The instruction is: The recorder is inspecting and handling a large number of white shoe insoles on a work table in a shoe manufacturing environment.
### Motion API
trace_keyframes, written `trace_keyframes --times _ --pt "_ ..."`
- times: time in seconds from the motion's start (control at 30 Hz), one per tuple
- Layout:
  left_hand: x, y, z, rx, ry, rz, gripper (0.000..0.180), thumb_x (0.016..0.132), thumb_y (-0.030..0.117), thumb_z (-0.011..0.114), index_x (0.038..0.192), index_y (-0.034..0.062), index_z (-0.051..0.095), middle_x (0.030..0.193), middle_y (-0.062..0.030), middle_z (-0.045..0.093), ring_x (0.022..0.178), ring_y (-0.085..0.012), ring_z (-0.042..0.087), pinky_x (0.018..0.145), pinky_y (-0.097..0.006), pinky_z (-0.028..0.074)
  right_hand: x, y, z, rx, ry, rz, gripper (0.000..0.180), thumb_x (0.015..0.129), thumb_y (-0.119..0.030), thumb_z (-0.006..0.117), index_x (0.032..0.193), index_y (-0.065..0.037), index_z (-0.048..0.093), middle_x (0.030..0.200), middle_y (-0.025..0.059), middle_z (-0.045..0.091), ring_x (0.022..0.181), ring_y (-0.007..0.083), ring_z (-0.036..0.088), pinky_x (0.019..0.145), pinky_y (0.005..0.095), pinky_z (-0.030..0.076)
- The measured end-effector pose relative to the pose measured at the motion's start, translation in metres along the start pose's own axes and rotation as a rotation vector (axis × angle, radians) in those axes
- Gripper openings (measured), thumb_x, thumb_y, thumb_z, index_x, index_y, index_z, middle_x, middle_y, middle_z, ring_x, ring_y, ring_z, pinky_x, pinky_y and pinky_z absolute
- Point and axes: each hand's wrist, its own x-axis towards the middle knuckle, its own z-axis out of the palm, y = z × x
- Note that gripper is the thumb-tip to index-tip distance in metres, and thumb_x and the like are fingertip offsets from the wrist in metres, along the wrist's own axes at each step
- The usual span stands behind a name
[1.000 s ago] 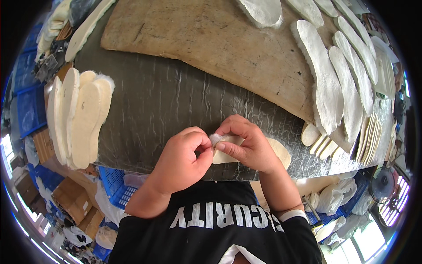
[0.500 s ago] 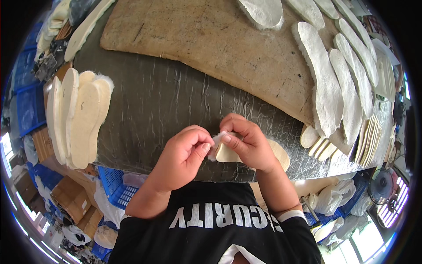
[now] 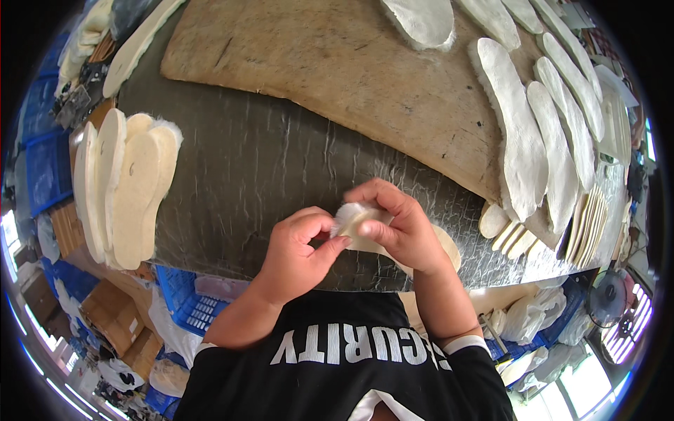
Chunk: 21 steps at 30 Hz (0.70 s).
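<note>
Fleece insole (image 3: 365,228) at near table (image 3: 281,168) edge, pinched by left hand (image 3: 298,245) and gripped by right hand (image 3: 397,224), fuzzy end raised; finished stack (image 3: 123,189) lay left, more insoles (image 3: 533,140) waited far right, work seemingly midway.

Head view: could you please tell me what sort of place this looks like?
Probably a shoe-insole workshop. Fleecy white insoles lie in rows on a worn wooden board, more are stacked at the left, and the left hand and right hand hold one insole over the workbench.
</note>
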Motion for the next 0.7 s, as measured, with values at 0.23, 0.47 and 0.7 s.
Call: trace_keyframes --times 0.23,0.47,0.7 --pt "-0.012 -0.042 -0.005 -0.093 0.061 0.122 0.017 0.075 -0.009 0.074 0.085 -0.0020 0.061 0.090 -0.0107 0.064 0.078 -0.0163 0.062 0.067 -0.026 0.050 -0.014 -0.001 -0.039 -0.397 -0.107 0.110 0.049 0.072 -0.030 0.081 0.110 -0.004 0.065 0.101 0.0139 0.067 0.094 0.0333 0.064 0.081 0.0404 0.051" --pt "-0.017 -0.054 -0.003 -0.250 0.086 0.048 0.019 0.080 -0.006 0.074 0.097 -0.0014 0.065 0.101 -0.0091 0.064 0.089 -0.0148 0.063 0.079 -0.026 0.052 -0.022 -0.009 -0.039 -0.475 -0.056 0.060 0.035 0.073 -0.019 0.079 0.104 -0.006 0.067 0.093 0.0139 0.069 0.087 0.0343 0.065 0.076 0.0411 0.051" --pt "-0.018 -0.059 0.003 -0.501 0.145 0.001 0.022 0.084 -0.002 0.073 0.103 -0.0013 0.064 0.102 -0.0063 0.063 0.093 -0.0125 0.060 0.083 -0.026 0.049 -0.022 -0.004 -0.036 -0.469 -0.044 0.059 0.030 0.078 -0.025 0.076 0.102 -0.009 0.067 0.082 0.0127 0.069 0.079 0.0339 0.065 0.072 0.0426 0.051"
